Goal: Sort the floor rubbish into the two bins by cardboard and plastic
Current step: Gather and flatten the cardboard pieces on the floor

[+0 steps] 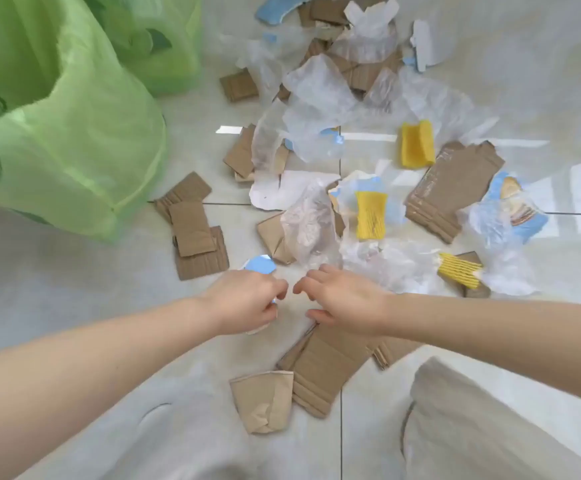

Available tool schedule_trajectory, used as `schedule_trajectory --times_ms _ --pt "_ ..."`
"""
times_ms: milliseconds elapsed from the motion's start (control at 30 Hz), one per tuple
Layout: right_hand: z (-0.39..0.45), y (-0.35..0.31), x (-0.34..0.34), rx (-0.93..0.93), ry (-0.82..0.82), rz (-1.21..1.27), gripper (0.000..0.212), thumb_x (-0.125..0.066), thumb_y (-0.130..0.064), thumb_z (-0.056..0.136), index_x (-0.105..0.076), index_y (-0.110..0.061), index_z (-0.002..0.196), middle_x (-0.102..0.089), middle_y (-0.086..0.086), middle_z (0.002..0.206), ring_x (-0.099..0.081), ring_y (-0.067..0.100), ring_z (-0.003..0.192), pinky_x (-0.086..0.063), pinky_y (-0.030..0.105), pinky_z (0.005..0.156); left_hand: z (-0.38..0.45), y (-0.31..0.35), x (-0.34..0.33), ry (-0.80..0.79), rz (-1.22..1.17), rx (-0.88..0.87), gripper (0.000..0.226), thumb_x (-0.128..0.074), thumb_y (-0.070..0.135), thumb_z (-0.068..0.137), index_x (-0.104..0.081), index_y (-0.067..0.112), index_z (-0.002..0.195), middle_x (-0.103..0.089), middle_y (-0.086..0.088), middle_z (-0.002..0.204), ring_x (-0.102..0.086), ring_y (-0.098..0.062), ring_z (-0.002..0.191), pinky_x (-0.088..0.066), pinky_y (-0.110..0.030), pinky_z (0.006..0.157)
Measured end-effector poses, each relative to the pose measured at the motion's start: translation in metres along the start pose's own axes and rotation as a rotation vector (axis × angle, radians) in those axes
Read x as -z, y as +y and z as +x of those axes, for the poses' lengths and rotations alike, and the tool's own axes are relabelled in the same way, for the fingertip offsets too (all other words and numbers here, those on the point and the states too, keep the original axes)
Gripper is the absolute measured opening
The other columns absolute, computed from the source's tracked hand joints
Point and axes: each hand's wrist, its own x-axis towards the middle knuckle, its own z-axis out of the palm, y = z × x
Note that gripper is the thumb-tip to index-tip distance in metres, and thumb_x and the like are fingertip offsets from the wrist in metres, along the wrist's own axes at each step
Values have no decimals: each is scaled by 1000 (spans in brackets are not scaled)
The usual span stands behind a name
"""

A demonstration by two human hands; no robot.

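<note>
Head view: a person crouches over rubbish scattered on a tiled floor (74, 306).
Left hand (244, 299): fingers curled round a blue-and-white scrap (260, 265), which sticks out above the knuckles and shows again under the palm.
Right hand (342, 299): holds nothing; fingers loosely bent and spread, thumb apart, hovering just above the near cardboard (320, 365).
Bins: two, lined with green bags (74, 140), at the far left; the nearer one gapes open, well apart from the hands.
Cardboard: brown pieces lie near the bins, under the hands and mixed through the heap.
Plastic: clear film (320, 88) drapes over much of the pile; yellow mesh (370, 216) pieces sit among it.
Step in hand: I'd say a pick-up, the left hand taking the scrap while the right reaches for another piece.
Progress: early, by my reckoning; most of the litter is on the floor.
Next move: judge what the scrap is made of, then carry it left to the matching bin; which bin takes which I cannot tell.
</note>
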Motion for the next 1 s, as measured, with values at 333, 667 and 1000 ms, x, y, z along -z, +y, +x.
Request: schedule_trajectory --times_ms 333,667,1000 --pt "-11 -1 -16 31 -20 -274 49 -63 -46 82 -57 -10 115 -58 10 105 -49 32 102 -47 43 84 -32 22 -72 189 171 -442 22 -47 37 74 -54 24 89 -56 8 82 -55 -16 72 -47 -28 53" --pt "-51 -9 -75 48 108 -383 72 -76 -41 64 -48 -14 125 -53 8 119 -51 32 103 -48 39 88 -52 41 -104 107 294 -416 75 -74 45 48 -48 30 117 -47 3 123 -49 -25 108 -49 -29 82" --pt "-59 -8 -83 -185 174 -410 91 -84 -50 50 -47 -16 125 -52 8 121 -49 36 111 -42 45 96 -48 39 -94 179 309 -261 65 -74 56 49 -54 24 102 -53 6 111 -53 -20 100 -46 -29 81"
